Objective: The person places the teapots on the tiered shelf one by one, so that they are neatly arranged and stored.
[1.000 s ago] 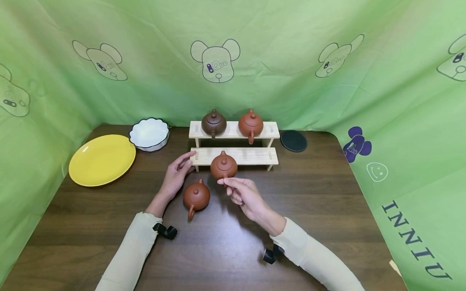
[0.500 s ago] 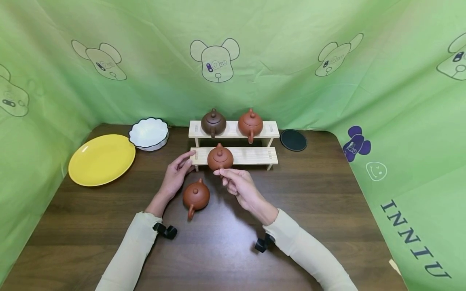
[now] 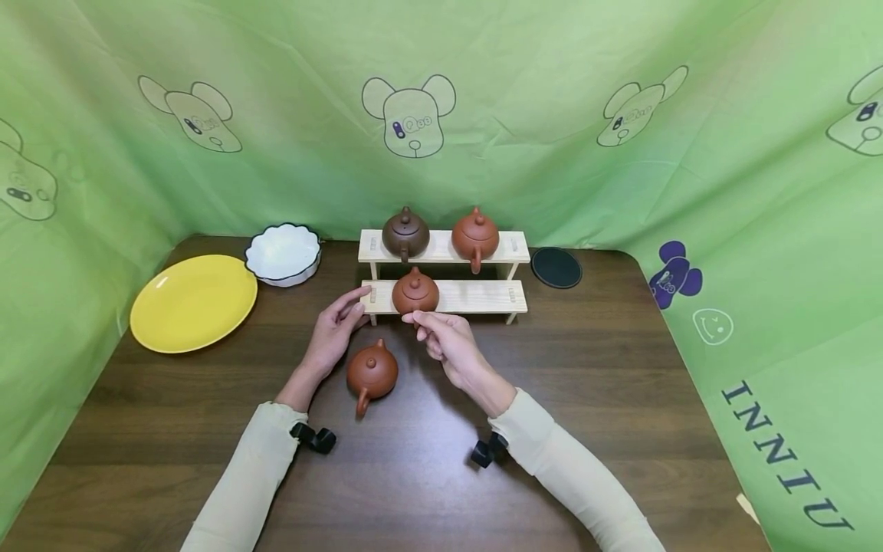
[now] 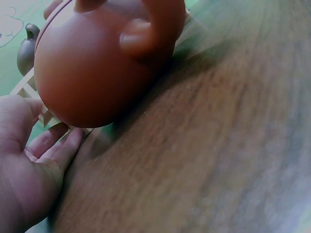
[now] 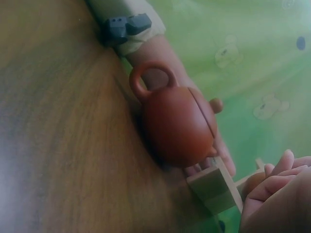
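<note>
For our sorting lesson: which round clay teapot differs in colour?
The dark brown clay teapot, on the left of the upper pale wooden shelf; the other three teapots are reddish.

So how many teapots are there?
4: a brown teapot and orange teapot on the upper shelf, a third teapot in the right hand, a fourth teapot on the table.

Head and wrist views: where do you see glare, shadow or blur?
Head view: mostly crisp, pale glare on the dark brown wooden table, a small highlight on the round yellow plate; left wrist view: soft, dark shadow beside the rounded reddish-brown clay teapot, bright wash at lower right; right wrist view: hazy, the wood grain smeared, the right hand slightly soft.
</note>
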`<state>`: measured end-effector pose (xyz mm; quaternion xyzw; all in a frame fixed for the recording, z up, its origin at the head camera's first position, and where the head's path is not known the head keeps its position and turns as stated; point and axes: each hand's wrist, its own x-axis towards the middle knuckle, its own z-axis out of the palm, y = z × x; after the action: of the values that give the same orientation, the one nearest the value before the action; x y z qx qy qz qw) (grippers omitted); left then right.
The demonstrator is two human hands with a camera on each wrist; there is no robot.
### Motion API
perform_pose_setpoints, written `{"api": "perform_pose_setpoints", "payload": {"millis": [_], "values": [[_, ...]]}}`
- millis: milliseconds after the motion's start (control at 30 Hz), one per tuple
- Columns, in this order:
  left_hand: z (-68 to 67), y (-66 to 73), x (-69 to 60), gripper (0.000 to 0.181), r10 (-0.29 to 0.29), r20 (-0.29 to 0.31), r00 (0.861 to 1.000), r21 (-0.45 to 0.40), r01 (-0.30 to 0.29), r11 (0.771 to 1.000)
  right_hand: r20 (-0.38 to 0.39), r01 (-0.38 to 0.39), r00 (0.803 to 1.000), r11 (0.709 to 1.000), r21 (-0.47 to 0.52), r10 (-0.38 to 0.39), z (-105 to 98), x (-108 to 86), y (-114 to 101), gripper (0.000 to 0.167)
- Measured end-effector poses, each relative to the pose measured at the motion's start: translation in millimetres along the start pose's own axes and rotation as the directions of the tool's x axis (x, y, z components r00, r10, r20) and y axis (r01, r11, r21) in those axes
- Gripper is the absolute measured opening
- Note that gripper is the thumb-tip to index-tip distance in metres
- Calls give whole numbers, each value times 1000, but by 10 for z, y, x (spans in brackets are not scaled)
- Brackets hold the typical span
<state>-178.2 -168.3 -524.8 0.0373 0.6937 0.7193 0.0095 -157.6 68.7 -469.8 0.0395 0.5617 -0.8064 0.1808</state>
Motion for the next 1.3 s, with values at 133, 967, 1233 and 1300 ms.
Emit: {"api": "perform_pose_setpoints", "payload": {"millis": [133,967,1233,1300], "values": [[1,-3,2,42,-2,0,1000,-1,2,1000,-7,5,1000,1000,13,-5,16,53,-2,26],[13,21,-8,42,6,-1,1000,-13,-6,1000,2,-32,999,999,44,32,54,176,-71,25],[8,13,-7,42,-1,1,1000,-8,1,1000,14,-44,999,998,35,43,38,178,-67,27],[8,13,-9,42,-2,0,1000,-9,2,1000,14,-45,999,998,32,45,35,177,-64,26]]}}
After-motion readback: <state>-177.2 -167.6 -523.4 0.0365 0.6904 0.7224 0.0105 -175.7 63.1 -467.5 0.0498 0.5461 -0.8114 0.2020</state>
